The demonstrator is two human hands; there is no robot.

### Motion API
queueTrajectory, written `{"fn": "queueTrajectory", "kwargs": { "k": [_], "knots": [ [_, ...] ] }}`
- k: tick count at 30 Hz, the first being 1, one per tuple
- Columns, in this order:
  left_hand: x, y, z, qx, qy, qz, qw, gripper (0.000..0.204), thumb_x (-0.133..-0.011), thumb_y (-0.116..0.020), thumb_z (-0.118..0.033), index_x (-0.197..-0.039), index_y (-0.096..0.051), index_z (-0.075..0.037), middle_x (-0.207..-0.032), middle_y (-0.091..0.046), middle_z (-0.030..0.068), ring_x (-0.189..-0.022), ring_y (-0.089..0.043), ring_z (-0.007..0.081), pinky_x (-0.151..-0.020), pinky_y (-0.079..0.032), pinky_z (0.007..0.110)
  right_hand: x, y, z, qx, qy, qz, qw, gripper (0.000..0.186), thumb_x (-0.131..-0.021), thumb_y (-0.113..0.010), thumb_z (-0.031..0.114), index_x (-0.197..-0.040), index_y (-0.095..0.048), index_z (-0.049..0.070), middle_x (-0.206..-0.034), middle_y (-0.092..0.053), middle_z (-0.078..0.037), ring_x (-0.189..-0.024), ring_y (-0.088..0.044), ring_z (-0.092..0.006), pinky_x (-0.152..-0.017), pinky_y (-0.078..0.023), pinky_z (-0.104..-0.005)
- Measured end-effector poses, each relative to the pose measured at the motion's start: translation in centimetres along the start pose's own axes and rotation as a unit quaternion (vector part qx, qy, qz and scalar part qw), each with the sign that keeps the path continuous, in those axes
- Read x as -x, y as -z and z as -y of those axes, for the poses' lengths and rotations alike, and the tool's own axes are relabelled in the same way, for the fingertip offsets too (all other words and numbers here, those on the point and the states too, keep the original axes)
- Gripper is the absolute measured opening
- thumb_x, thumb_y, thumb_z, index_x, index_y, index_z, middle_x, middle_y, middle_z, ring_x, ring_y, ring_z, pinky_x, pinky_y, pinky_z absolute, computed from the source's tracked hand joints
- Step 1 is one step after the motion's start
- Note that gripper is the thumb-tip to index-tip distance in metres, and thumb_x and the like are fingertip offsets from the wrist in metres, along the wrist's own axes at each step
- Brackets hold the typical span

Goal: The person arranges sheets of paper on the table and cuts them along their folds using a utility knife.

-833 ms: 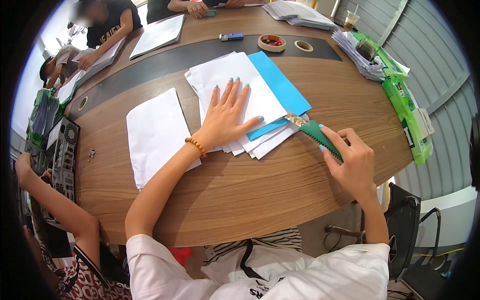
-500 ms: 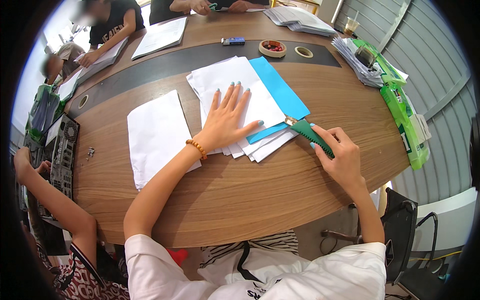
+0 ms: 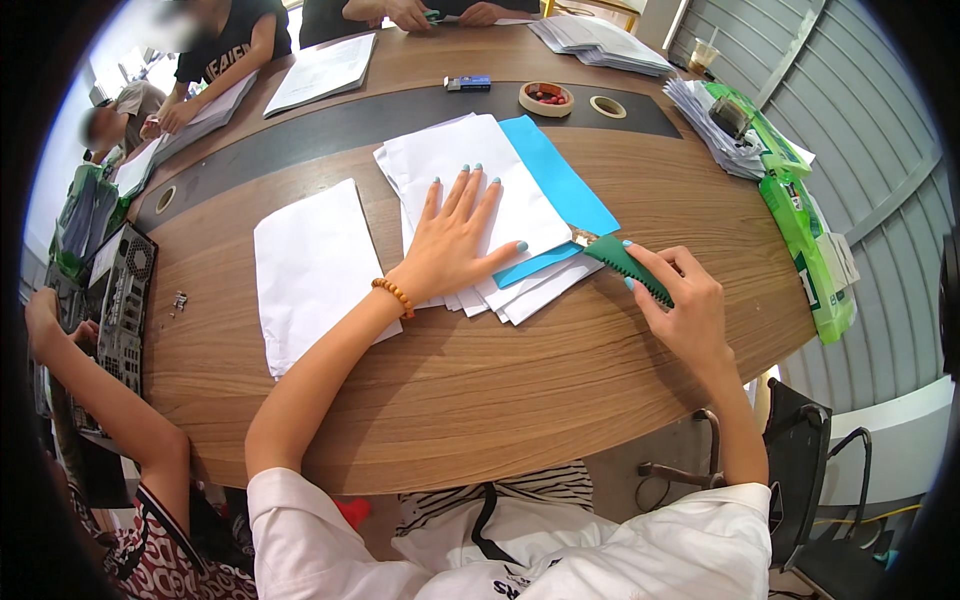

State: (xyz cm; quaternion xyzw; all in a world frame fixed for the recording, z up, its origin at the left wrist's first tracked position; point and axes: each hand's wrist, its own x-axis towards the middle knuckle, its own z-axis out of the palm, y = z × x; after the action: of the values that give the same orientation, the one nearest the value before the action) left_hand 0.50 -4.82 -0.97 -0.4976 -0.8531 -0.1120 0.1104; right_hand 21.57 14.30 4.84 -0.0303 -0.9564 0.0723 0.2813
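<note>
Head view's all there is, so: left hand (image 3: 450, 238) lies palm-down with its fingers spread apart, pressing on a white paper sheet (image 3: 528, 202) that tops a messy stack on the brown wood-grain table (image 3: 480, 410). Right hand (image 3: 692, 308) has thumb and fingers clamped around a green-handled cutter with a ridged edge (image 3: 630, 272), and its short metal blade (image 3: 583, 238) is at the top sheet's lower right corner. Bright blue paper sheet (image 3: 565, 178) sticks out just underneath.

How far along? Early on, I'd say. Top sheet looks whole from here, and so do the blue one and the fanned white sheets (image 3: 535, 295) below. Can't tell if the blade's under the corner or only touching it. Another white paper bundle (image 3: 315, 265) sits apart on the left, no idea if it's finished.

As for what's in the way, those loose ends poking out near the blade look easy to snag. Farther off: a tan tape roll holding small red bits (image 3: 546, 111), a little blue-and-white box (image 3: 467, 83), a dark metal computer case (image 3: 125, 300) far left, and shiny green plastic packs (image 3: 802, 255) along the right edge.
</note>
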Motion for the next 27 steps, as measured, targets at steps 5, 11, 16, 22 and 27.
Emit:
{"fn": "queueTrajectory", "kwargs": {
  "k": [5, 11, 16, 22, 27],
  "knots": [
    [0.2, -1.0, 0.8, 0.041, -0.019, -0.050, 0.998, 0.080, -0.084, -0.031, -0.064, -0.134, -0.031, -0.002, -0.141, -0.024, 0.0244, -0.135, -0.015, 0.0337, -0.108, -0.005, 0.050, -0.4, 0.5, -0.3, -0.031, -0.011, 0.016, 0.999, 0.037, -0.073, -0.066, 0.012, -0.109, -0.062, 0.016, -0.081, -0.056, -0.007, -0.064, -0.056, -0.0220, -0.055, -0.046, -0.0321],
    [0.1, -0.7, 0.4, 0.041, -0.022, -0.048, 0.998, 0.079, -0.084, -0.032, -0.063, -0.134, -0.032, -0.002, -0.140, -0.024, 0.0245, -0.134, -0.015, 0.0340, -0.108, -0.006, 0.050, -1.5, 1.1, -1.7, -0.028, 0.037, 0.031, 0.998, 0.036, -0.074, -0.065, 0.011, -0.109, -0.062, 0.016, -0.081, -0.056, -0.007, -0.066, -0.056, -0.0225, -0.057, -0.046, -0.0325],
    [0.1, -0.8, 0.5, 0.030, -0.022, -0.050, 0.998, 0.079, -0.084, -0.032, -0.063, -0.134, -0.032, -0.001, -0.140, -0.024, 0.0244, -0.134, -0.016, 0.0342, -0.108, -0.006, 0.050, -1.9, 0.4, -1.7, -0.056, 0.029, 0.040, 0.997, 0.035, -0.075, -0.065, 0.012, -0.109, -0.063, 0.016, -0.081, -0.056, -0.007, -0.067, -0.056, -0.0220, -0.058, -0.046, -0.0323],
    [0.1, -0.9, 0.5, 0.036, -0.024, -0.059, 0.997, 0.079, -0.084, -0.033, -0.062, -0.134, -0.032, -0.001, -0.140, -0.024, 0.0242, -0.134, -0.016, 0.0342, -0.107, -0.006, 0.050, -2.0, 1.1, -2.4, -0.073, -0.005, 0.065, 0.995, 0.035, -0.074, -0.066, 0.012, -0.108, -0.063, 0.016, -0.081, -0.057, -0.007, -0.069, -0.056, -0.0223, -0.060, -0.046, -0.0325],
    [0.0, -1.0, 0.5, 0.029, -0.026, -0.060, 0.997, 0.079, -0.084, -0.034, -0.062, -0.134, -0.032, -0.001, -0.140, -0.024, 0.0245, -0.134, -0.016, 0.0347, -0.107, -0.006, 0.051, -3.8, 2.4, -3.1, -0.021, 0.086, 0.067, 0.994, 0.035, -0.073, -0.066, 0.011, -0.107, -0.063, 0.015, -0.081, -0.057, -0.007, -0.070, -0.056, -0.0227, -0.059, -0.046, -0.0328]
  ]
}}
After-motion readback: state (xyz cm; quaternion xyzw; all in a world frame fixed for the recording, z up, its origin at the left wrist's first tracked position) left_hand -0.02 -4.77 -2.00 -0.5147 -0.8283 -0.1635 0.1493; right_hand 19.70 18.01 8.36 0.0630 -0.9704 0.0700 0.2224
